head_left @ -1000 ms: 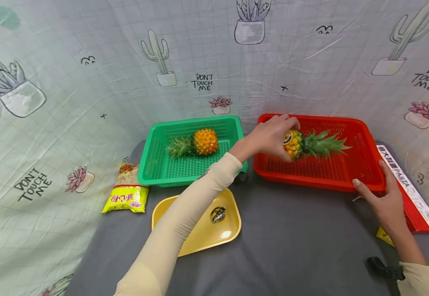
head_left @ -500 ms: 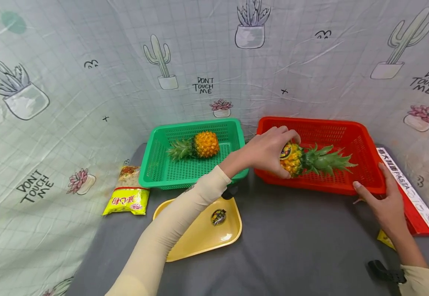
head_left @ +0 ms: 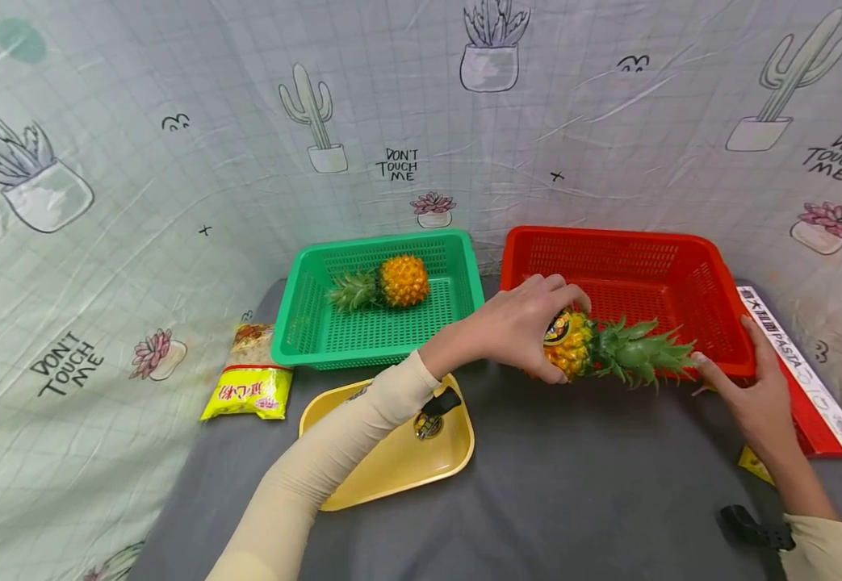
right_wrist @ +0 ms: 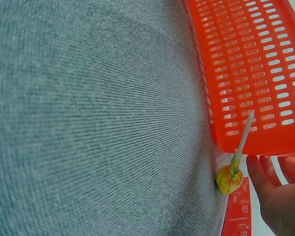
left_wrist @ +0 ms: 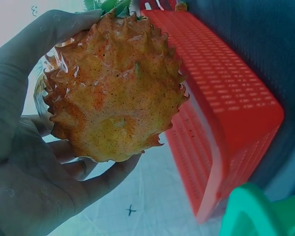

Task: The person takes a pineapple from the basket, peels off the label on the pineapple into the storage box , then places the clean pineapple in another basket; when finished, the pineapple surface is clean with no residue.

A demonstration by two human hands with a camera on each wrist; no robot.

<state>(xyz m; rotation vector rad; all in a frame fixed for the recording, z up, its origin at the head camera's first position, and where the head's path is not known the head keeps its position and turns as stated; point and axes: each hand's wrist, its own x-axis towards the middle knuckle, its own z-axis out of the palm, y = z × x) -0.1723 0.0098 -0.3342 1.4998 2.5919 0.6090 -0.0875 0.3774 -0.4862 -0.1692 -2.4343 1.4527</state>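
Observation:
My left hand [head_left: 525,323] grips a small orange pineapple [head_left: 571,351] around its body, with the thumb at the front and the fingers behind. The fruit lies sideways, its green crown pointing right, in front of the red basket's [head_left: 609,234] near rim. In the left wrist view, the pineapple's [left_wrist: 115,93] spiky base faces the camera, apart from the basket wall. My right hand [head_left: 758,395] rests at that basket's front right corner, its fingers fairly straight against the outside in the right wrist view. Inside the green basket [head_left: 384,359] lies another pineapple [head_left: 404,281], crown to the left.
A yellow tray [head_left: 391,476] with a round label stands below my left forearm. Left of it is a yellow food bag [head_left: 246,391]. A red pasta box [head_left: 813,387] lies at the right. Beside the red basket's corner sits a small yellow-red, long-stemmed object [right_wrist: 229,180].
My left hand has brought the pineapple from inside the red basket toward me, over its near rim. My right hand has stayed at the basket corner.

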